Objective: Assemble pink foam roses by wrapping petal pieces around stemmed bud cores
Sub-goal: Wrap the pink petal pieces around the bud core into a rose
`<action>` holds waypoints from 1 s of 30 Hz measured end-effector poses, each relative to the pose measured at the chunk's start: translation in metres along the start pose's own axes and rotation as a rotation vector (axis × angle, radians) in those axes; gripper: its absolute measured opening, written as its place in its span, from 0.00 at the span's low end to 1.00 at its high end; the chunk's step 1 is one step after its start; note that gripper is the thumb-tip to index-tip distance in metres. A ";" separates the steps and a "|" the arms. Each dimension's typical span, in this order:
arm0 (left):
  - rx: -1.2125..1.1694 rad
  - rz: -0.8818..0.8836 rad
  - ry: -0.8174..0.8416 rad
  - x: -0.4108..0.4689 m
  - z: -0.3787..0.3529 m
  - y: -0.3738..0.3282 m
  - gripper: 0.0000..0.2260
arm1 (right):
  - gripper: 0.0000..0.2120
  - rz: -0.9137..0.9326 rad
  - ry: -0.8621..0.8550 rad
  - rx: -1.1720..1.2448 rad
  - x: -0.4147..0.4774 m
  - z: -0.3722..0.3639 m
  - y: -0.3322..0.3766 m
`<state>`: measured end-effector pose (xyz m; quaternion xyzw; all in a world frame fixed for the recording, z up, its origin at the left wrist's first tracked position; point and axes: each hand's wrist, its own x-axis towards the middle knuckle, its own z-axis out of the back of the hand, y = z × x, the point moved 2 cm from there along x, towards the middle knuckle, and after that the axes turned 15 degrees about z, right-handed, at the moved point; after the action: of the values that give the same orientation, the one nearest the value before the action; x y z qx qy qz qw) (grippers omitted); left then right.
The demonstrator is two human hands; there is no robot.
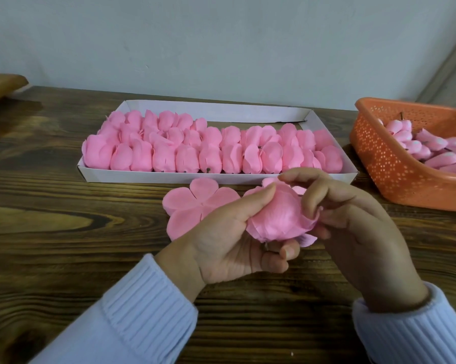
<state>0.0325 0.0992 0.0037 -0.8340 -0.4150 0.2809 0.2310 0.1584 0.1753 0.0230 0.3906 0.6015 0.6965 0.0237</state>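
A pink foam rose point(279, 219) sits between both hands above the table's middle. My left hand point(229, 245) cups it from below, thumb pressed on the upper petals. My right hand point(353, 227) curls around its right side, fingertips on the top and the outer petal edge. The stem is mostly hidden under my left fingers. A flat five-lobed pink petal piece point(192, 206) lies on the table just left of the hands; another one point(270, 183) peeks out behind the rose.
A white cardboard tray point(153, 177) packed with several finished pink roses stands behind the hands. An orange perforated basket point(395, 164) of stemmed bud cores point(432, 145) sits at the right. A brown object point(0, 85) rests at the far left of the wooden table point(64, 232).
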 end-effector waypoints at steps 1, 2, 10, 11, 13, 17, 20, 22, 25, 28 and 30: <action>-0.003 -0.009 -0.011 0.000 0.000 0.000 0.20 | 0.06 0.023 0.004 -0.069 0.000 0.000 0.001; -0.008 -0.018 -0.024 0.001 0.001 -0.001 0.20 | 0.04 0.048 0.003 -0.149 0.000 0.000 0.001; 0.104 -0.176 -0.047 -0.001 0.005 -0.002 0.20 | 0.09 0.088 -0.014 -0.387 0.002 -0.002 -0.001; 0.126 -0.184 -0.067 -0.001 0.005 -0.001 0.18 | 0.11 0.084 -0.030 -0.357 0.002 -0.001 -0.001; 0.120 -0.185 -0.115 -0.001 0.005 -0.002 0.11 | 0.11 0.077 -0.050 -0.294 0.002 -0.001 -0.002; 0.037 -0.167 -0.069 -0.002 0.004 -0.003 0.08 | 0.08 0.062 -0.041 -0.220 0.003 0.000 -0.003; 0.011 -0.129 -0.043 -0.003 0.003 -0.003 0.09 | 0.04 0.066 -0.011 -0.174 0.002 0.000 -0.003; -0.002 -0.108 -0.034 -0.004 0.002 -0.003 0.08 | 0.07 0.077 -0.002 -0.152 0.001 0.000 -0.002; -0.047 -0.069 -0.074 -0.004 0.001 -0.002 0.08 | 0.10 0.105 0.031 -0.143 0.000 -0.001 0.000; -0.063 -0.042 -0.130 -0.003 0.001 -0.001 0.10 | 0.09 0.124 0.041 -0.170 0.000 -0.003 0.001; -0.060 -0.037 -0.139 -0.003 0.000 -0.001 0.12 | 0.09 0.138 0.036 -0.178 0.000 -0.003 0.002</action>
<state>0.0303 0.0969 0.0052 -0.8111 -0.4537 0.3214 0.1816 0.1576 0.1722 0.0244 0.4149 0.5092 0.7541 -0.0002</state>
